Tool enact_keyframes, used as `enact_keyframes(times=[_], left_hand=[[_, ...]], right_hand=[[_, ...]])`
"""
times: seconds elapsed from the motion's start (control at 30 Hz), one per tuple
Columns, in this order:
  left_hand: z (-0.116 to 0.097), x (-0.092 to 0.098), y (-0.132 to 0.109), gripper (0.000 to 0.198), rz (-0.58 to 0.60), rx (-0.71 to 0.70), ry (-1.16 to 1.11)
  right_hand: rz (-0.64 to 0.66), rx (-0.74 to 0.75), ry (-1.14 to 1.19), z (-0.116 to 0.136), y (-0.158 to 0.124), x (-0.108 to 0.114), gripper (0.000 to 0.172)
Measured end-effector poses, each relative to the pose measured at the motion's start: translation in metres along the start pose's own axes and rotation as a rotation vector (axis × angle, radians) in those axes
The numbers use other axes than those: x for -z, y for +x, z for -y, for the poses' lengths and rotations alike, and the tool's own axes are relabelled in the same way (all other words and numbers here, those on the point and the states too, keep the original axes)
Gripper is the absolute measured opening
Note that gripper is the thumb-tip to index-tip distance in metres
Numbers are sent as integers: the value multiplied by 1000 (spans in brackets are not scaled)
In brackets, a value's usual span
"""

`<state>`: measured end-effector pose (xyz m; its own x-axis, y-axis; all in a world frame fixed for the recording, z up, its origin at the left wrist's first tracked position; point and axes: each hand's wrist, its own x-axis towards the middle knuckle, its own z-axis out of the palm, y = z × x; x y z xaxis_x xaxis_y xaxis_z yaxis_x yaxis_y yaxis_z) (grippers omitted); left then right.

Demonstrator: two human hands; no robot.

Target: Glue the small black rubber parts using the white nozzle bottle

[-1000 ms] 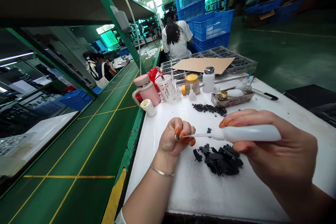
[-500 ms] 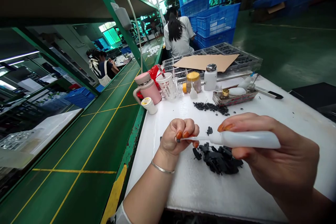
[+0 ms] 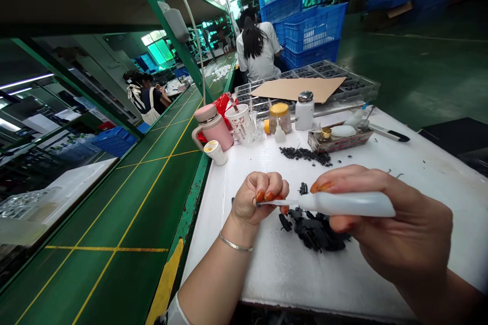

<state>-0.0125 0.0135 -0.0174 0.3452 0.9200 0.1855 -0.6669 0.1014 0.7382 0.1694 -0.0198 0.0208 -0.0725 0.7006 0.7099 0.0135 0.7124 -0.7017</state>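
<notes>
My right hand (image 3: 396, 218) is closed around a white squeeze bottle (image 3: 354, 203) with a long thin nozzle, held level and pointing left. The nozzle's tip reaches the fingers of my left hand (image 3: 261, 195). Those fingers are pinched on a small black part (image 3: 258, 204), mostly hidden by the fingertips. Beneath the bottle lies a heap of black plastic pieces (image 3: 318, 233) on the white tabletop (image 3: 282, 274). One separate black piece (image 3: 303, 188) sits just behind the nozzle. Farther back is a scatter of small black rings (image 3: 305, 155).
Behind the rings stand a pink mug (image 3: 214, 127), a paper cup (image 3: 240, 124), a yellow-lidded jar (image 3: 280, 116), a white pump bottle (image 3: 305, 110) and a small box (image 3: 339, 138). A green conveyor belt (image 3: 125, 203) runs along the left. A person (image 3: 259, 51) sits beyond the table.
My right hand and the squeeze bottle have moved left, bringing the nozzle farther in at the left fingertips. My left hand has stayed almost still, keeping its pinch.
</notes>
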Motion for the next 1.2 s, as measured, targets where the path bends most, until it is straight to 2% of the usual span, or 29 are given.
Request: enact_keyframes(times=[0.5, 0.87, 1.03, 1.2], left_hand=[[-1, 0, 0, 55, 106, -38, -102], [-1, 1, 1, 57, 144, -44, -102], [-1, 0, 1, 57, 131, -45, -102], [-1, 0, 2, 56, 174, -48, -117]], right_hand=[[14, 35, 30, 0, 0, 1, 30], [3, 103, 18, -1, 1, 2, 22], [13, 105, 11, -1, 1, 2, 22], [12, 105, 17, -1, 2, 2, 22]])
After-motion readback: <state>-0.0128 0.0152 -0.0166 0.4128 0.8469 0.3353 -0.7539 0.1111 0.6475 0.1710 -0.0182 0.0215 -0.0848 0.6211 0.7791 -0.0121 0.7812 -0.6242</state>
